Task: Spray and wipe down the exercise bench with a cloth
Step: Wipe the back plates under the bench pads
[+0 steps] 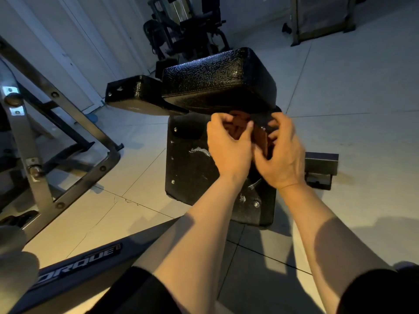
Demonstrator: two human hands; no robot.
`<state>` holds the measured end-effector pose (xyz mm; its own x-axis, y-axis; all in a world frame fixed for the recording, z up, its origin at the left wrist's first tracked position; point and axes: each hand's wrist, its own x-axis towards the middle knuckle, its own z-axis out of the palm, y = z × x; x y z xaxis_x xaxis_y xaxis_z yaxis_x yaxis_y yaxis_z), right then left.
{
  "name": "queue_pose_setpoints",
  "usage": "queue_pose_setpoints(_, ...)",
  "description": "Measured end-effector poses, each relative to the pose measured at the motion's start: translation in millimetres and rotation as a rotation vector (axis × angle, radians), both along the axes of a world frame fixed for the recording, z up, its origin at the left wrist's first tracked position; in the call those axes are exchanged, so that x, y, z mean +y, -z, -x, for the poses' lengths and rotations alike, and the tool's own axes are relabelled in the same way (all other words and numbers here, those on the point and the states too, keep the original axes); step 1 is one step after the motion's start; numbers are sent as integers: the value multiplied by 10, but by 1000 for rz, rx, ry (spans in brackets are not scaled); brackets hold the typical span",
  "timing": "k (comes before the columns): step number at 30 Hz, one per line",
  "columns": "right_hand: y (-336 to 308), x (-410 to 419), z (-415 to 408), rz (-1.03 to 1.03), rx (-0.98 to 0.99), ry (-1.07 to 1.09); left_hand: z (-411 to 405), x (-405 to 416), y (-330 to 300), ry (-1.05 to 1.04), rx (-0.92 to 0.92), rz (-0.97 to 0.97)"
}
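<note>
Dim gym floor (340, 98); both hands, left (229, 143) and right (281, 155), bunch the cloth (240, 125) just below the bench pad (217, 78). Wiping looks midway; no sprayer visible.

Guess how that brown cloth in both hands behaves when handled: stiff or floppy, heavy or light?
Probably floppy: the cloth is bunched into folds between the left hand and right hand. Likely light, since fingertips alone pinch it. It should drape over the bench pad rather than slide, though blur hides its texture.
</note>
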<state>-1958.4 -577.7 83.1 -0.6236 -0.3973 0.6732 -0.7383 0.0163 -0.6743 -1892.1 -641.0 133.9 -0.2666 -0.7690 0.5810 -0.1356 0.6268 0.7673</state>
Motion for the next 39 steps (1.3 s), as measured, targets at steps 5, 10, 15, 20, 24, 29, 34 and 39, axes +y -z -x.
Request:
queue_pose_setpoints(5,102,-47,-362,-155,73,-135,-272,-35,-92,-10,-5,-19)
queue_pose_setpoints(10,33,-118,-492,34,-78,-121,-516,-146,-113,-125,-35,-86)
queue_pose_setpoints(15,-156,-166,-518,227,140,-102,-586,-155,-173,-122,-123,-133)
queue_pose_setpoints(20,-56,-246,-555,118,260,-141,-603,-168,-214,123,-54,-401)
queue_pose_setpoints(24,-39,-378,-533,98,387,-31,-576,-157,-195,221,-32,-488)
queue_pose_setpoints(29,-124,-487,-446,168,397,78,-467,-305,-227,219,-13,-552)
queue_pose_setpoints(34,-212,-662,-337,286,539,204,-426,-449,-237,254,119,-572)
queue_pose_setpoints(39,-242,-777,-27,290,822,255,-429,-530,-246,289,190,-553)
